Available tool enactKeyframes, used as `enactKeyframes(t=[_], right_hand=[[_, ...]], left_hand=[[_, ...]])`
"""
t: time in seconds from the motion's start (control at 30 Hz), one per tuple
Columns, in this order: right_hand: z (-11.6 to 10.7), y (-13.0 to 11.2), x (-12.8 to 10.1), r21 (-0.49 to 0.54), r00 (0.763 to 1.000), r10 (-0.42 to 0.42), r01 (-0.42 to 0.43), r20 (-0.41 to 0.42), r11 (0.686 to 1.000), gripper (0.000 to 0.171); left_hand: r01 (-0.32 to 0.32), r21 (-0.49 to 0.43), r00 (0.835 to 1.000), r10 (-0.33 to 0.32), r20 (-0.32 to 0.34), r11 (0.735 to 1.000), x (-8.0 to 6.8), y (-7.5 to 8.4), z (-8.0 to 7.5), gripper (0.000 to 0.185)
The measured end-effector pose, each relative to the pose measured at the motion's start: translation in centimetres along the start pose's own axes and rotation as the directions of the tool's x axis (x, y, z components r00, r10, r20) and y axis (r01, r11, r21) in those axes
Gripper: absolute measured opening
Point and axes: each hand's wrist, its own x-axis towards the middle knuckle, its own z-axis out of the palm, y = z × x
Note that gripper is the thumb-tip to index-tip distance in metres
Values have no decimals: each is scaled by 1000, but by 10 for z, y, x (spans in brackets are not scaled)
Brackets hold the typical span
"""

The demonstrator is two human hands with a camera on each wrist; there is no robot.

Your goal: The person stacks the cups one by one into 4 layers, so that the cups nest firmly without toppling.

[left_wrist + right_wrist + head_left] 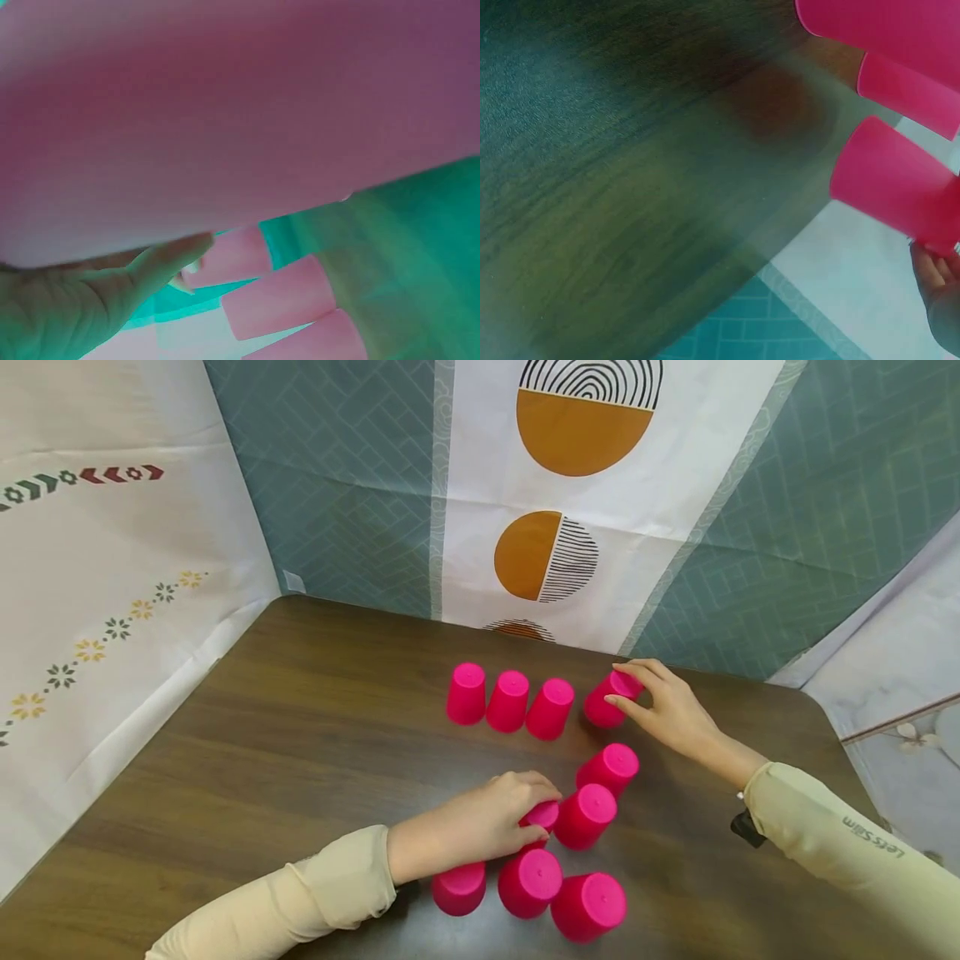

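Observation:
Bright pink cups stand upside down on the table. My right hand (678, 714) holds one cup (602, 703) at the back right, thumb and fingers around its raised base. In the right wrist view this cup (889, 176) leans, with fingertips (928, 271) at its narrow end. My left hand (480, 814) grips another cup (543, 814) from above in the near group; the hand hides much of it. Beside it are a front cup (531, 883) and a right-hand cup (587, 817). A big pink surface (240, 127) fills most of the left wrist view, above my thumb (176, 255).
Three cups stand in a row at the back: left (467, 693), middle (507, 702) and right (551, 710). Other cups (609, 768) stand between the hands and near the front (588, 907). Behind the brown wooden table (300, 727) hangs a patterned cloth (345, 527).

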Motion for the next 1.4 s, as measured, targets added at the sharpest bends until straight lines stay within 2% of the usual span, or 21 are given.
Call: enactKeyframes(t=[0.17,0.33,0.6,0.83,1.1,1.4], right_hand=[[8,2,-4,17,996,-61,60,59,998,52],[14,3,-7,19,991,-57,55,120,998,52],[21,5,-6,29,986,-87,84,143,996,51],[25,-4,-6,52,984,-82,75,155,996,52],[24,-10,-3,49,982,-97,90,163,995,52],[27,-7,-4,80,982,-65,51,178,996,53]], left_hand=[[17,40,998,-19,52,999,7,3,-5,39],[55,97,993,-65,100,994,11,6,-8,41],[55,142,989,-74,129,988,15,8,-9,39],[4,193,992,-28,122,981,15,8,-9,26],[31,182,990,-56,131,983,15,8,-10,41],[22,162,992,-42,122,987,14,6,-9,43]])
